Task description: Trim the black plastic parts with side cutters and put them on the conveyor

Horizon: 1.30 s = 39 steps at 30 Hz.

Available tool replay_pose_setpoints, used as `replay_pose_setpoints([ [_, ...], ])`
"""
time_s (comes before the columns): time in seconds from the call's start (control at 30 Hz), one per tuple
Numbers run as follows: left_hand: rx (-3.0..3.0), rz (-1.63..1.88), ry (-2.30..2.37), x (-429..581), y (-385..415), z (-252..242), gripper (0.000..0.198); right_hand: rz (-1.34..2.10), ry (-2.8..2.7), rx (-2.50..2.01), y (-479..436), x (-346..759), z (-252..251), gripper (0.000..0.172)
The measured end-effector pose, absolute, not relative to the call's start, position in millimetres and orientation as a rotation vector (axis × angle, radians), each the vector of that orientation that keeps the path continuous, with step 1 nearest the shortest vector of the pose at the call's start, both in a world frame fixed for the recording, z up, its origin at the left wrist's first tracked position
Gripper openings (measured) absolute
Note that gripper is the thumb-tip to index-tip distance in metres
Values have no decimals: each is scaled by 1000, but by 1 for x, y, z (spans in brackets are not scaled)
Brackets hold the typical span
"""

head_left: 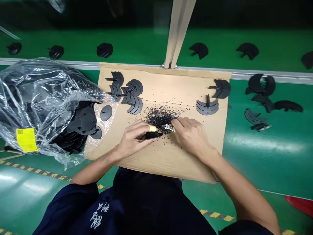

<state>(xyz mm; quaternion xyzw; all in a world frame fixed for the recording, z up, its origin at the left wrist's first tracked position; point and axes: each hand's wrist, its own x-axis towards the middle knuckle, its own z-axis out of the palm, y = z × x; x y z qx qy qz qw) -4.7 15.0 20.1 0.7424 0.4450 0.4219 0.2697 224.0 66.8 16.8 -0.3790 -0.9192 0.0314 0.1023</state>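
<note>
Near the middle of the cardboard sheet (146, 160), my left hand (135, 137) is closed on a black plastic part (151, 135); a pale yellow cover wraps one of its fingers. My right hand (189, 133) grips a small metal cutter (168, 127), its tip pointing left, close to the part. Most of the cutter's handle is hidden in the hand. Just beyond the fingers lies a pile of tiny black bits (161, 117), scattered over the cardboard. Several curved black parts (134, 104) rest at its back left, and curved black pieces (207, 107) lie at the back right.
A clear plastic bag (49, 94) with a yellow label, full of round black discs (84, 119), lies at the left. More black parts (261, 85) sit on the green table (281, 156) at right. A metal post (179, 32) stands behind the cardboard.
</note>
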Motion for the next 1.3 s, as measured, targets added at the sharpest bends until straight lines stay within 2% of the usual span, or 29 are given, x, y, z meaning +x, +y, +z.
replay_pose_setpoints([
  [0.23,2269,964,1228,4,25,15,17,13,-2830,-1160,63,221,25,20],
  [0.4,2356,1016,1269,0,29,13,18,57,-2845,-1235,61,232,31,14],
  [0.5,2293,1079,1251,-3,30,12,19,79,-2840,-1255,61,240,33,21],
  [0.77,1963,1162,1179,-3,29,3,15,316,-2575,-1262,56,247,29,27],
  [0.9,1672,1213,1103,0,22,5,13,536,-2436,-1111,46,239,28,22],
  [1.0,1747,1255,1079,0,17,7,8,470,-2430,-968,41,231,29,17],
  [1.03,1842,1255,1092,-1,17,8,9,396,-2458,-936,39,229,30,18],
  [1.13,2161,1167,1154,-6,16,7,29,223,-2544,-867,35,225,37,20],
  [1.2,2248,1112,1162,-9,15,6,37,283,-2535,-848,35,226,41,19],
  [1.3,2130,1178,1112,-13,14,6,36,484,-2447,-908,41,235,44,21],
])
